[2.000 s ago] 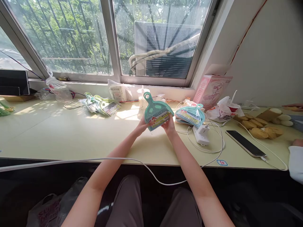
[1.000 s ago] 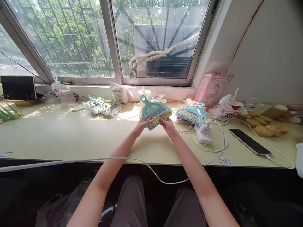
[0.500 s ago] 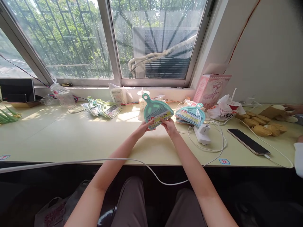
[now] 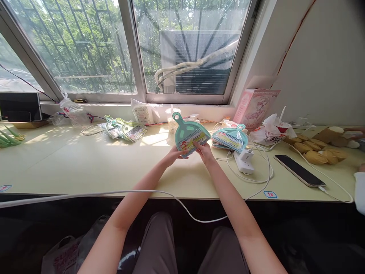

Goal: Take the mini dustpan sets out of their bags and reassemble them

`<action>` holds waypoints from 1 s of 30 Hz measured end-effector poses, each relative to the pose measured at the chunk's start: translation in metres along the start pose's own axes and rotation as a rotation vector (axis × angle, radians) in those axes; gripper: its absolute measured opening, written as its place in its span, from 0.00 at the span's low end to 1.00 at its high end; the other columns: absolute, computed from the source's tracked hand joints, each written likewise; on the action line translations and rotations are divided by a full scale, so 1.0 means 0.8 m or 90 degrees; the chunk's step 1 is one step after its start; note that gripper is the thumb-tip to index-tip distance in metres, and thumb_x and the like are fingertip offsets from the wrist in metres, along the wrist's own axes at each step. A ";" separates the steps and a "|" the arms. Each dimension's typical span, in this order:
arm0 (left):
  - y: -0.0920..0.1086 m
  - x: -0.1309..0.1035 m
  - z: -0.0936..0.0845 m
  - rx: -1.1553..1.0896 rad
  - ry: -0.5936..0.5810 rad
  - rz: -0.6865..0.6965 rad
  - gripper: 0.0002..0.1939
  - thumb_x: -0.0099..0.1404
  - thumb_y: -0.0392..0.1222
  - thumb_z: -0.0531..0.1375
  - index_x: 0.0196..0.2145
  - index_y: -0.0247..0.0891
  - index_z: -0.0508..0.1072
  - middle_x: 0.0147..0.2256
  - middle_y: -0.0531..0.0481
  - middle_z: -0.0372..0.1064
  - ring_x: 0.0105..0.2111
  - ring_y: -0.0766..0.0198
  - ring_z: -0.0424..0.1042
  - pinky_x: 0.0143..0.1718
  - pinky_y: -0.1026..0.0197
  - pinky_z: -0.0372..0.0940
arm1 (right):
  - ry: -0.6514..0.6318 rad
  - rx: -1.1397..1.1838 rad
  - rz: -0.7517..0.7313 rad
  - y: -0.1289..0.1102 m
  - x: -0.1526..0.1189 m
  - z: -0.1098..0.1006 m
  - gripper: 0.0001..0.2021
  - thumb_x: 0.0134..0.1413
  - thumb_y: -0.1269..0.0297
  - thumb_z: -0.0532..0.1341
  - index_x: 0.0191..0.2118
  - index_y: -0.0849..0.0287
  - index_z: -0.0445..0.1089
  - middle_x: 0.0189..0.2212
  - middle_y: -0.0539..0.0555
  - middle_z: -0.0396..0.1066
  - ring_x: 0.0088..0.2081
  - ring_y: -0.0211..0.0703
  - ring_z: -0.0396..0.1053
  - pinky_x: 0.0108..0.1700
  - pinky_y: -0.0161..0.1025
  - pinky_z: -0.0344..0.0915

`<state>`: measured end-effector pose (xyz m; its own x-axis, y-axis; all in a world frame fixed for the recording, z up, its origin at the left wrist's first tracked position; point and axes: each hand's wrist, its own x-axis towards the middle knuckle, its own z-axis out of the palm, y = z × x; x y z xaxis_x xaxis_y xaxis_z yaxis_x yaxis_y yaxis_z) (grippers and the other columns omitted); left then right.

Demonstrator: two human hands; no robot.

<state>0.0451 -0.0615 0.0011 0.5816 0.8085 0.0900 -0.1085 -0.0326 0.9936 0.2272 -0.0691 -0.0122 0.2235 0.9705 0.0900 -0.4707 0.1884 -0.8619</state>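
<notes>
A teal mini dustpan (image 4: 186, 128) with a brush and a yellow printed label is held up above the table, its ringed handle tilted to the upper left. My left hand (image 4: 173, 155) grips its lower left edge. On the right side of the lower edge, my right hand (image 4: 205, 152) is closed with the thumb over the label. Just right of it lies a stack of wrapped teal dustpan sets (image 4: 229, 138). Farther left, several green and teal wrapped dustpan sets (image 4: 125, 129) lie in a pile.
A white power strip (image 4: 243, 163) with looping cables and a phone (image 4: 298, 171) lie to the right. Behind them are a pink box (image 4: 255, 110), a plastic bag (image 4: 269, 131) and brown bundles (image 4: 316, 148). A white cable (image 4: 182, 205) hangs across the table's front edge.
The dustpan has shifted slightly right and tilted a little. My left thumb has moved down off the label. At the far right, another person's hand has left the brown items.
</notes>
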 end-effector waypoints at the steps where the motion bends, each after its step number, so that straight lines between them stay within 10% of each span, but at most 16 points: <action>1: 0.001 0.000 0.001 -0.001 0.011 0.005 0.36 0.52 0.51 0.72 0.56 0.38 0.69 0.50 0.37 0.74 0.46 0.49 0.76 0.42 0.49 0.73 | -0.003 0.000 0.000 0.000 0.000 0.001 0.23 0.31 0.62 0.77 0.38 0.59 0.74 0.42 0.56 0.77 0.44 0.50 0.75 0.45 0.46 0.75; 30: 0.010 -0.006 0.003 0.019 0.023 0.035 0.34 0.51 0.50 0.71 0.55 0.38 0.71 0.47 0.38 0.75 0.42 0.51 0.77 0.39 0.51 0.73 | -0.042 0.025 0.063 0.009 0.005 -0.006 0.18 0.36 0.67 0.75 0.37 0.59 0.74 0.40 0.55 0.78 0.43 0.48 0.76 0.45 0.42 0.75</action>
<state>0.0435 -0.0672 0.0087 0.5452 0.8261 0.1428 -0.1148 -0.0952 0.9888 0.2283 -0.0647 -0.0205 0.1183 0.9922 0.0398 -0.5209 0.0961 -0.8482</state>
